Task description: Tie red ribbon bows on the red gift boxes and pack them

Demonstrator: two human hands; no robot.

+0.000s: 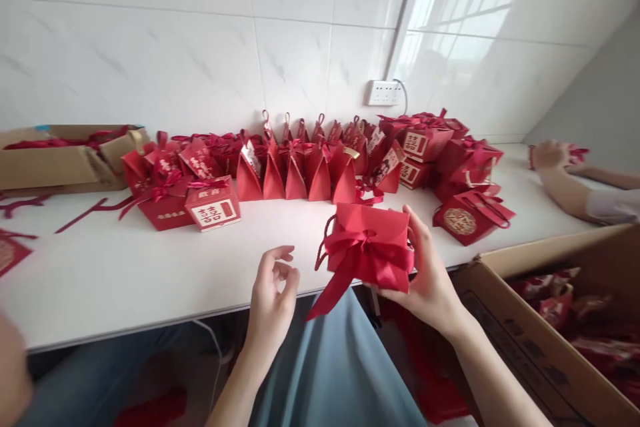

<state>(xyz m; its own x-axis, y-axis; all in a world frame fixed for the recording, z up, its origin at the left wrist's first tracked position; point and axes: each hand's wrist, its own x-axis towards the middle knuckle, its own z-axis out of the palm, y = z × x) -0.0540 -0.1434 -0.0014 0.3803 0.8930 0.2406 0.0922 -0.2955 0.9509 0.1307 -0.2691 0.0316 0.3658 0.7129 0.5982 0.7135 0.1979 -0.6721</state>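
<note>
My right hand (430, 273) grips a red gift box (370, 223) by its right side, fingers behind it and thumb at the top corner. A red ribbon is tied in a bow on the box, one tail hanging below, and a dark red cord handle shows on its left. To the left of the box, my left hand (276, 290) is raised with its fingers apart and slightly curled, holding nothing. Both hands are over the front edge of the white table (210, 280).
Rows of red gift boxes (305, 177) line the wall. An open cardboard box (50, 170) stands at the far left, near loose ribbon (97, 210). At the right front is a large carton (520, 333) of red packets. Another person's hand (550, 157) holds a red item.
</note>
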